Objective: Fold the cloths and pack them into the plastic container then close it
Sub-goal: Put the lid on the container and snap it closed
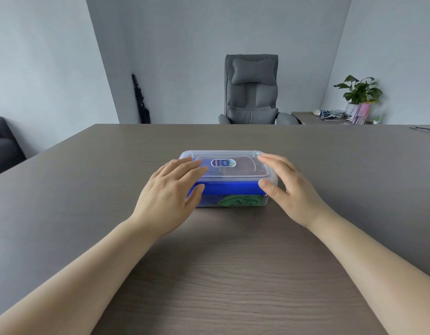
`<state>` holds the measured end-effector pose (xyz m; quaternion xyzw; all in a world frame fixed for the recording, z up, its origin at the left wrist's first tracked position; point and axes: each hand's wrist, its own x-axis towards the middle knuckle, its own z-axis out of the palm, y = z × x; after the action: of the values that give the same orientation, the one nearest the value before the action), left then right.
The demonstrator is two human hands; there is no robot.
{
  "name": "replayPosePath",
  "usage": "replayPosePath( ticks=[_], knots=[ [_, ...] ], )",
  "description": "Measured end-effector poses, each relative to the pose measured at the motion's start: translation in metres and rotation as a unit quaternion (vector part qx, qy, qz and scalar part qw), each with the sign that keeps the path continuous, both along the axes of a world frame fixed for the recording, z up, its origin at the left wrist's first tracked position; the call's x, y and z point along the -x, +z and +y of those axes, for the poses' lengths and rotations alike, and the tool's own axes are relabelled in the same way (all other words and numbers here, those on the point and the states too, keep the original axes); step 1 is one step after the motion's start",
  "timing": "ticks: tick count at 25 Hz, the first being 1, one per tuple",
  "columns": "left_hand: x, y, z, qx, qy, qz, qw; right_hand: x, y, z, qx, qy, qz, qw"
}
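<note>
Both forearms outstretched, left hand (171,189) and right hand (285,187) flat-fingered, flanking lidded plastic container (229,181), seemingly touching it

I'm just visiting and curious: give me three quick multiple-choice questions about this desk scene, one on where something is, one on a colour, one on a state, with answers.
1. Where does the container stand?
A. on the table, between the two hands
B. on the chair
C. on the floor

2. What colour is the cloth just under the lid?
A. red
B. blue
C. yellow

3. How is the container?
A. open, lid beside it
B. lid on top
C. tipped on its side

Answers: 1 A, the left hand and right hand flank it on the table. 2 B, the blue cloth lies above a green cloth. 3 B, the lid covers it, straight fingers resting on it.
</note>
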<state>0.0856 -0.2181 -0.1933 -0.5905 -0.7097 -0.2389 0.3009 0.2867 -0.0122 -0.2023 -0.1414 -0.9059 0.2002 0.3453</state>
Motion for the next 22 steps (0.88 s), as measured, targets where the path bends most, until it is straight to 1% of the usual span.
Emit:
replayPosePath(
  ticks=[2,5,7,12,15,17,20,22],
  knots=[
    [-0.016,0.003,0.005,0.007,-0.008,0.035,0.999,0.001,0.002,0.000,0.042,0.004,0.006,0.999],
    [-0.060,0.000,0.022,0.080,-0.076,0.071,0.991,0.000,0.004,-0.001,0.075,0.002,0.014,0.997],
    [-0.080,-0.001,0.033,0.104,-0.085,0.076,0.988,-0.002,0.006,-0.003,0.087,0.001,0.038,0.996],
    [-0.077,0.004,0.027,0.041,-0.045,0.078,0.995,-0.006,0.014,-0.015,0.037,-0.017,0.090,0.995],
    [-0.070,0.005,0.024,0.036,0.020,0.041,0.998,-0.006,0.016,-0.033,-0.003,0.020,0.098,0.995],
    [-0.064,0.008,0.024,0.039,0.063,0.011,0.997,-0.006,0.016,-0.046,-0.001,0.054,0.088,0.995],
    [-0.054,0.007,0.022,0.028,0.085,-0.016,0.996,-0.006,0.012,-0.064,0.048,0.129,0.063,0.988],
    [-0.047,0.006,0.022,0.025,0.072,-0.042,0.996,-0.005,0.010,-0.069,0.086,0.170,0.079,0.978]
  ],
)
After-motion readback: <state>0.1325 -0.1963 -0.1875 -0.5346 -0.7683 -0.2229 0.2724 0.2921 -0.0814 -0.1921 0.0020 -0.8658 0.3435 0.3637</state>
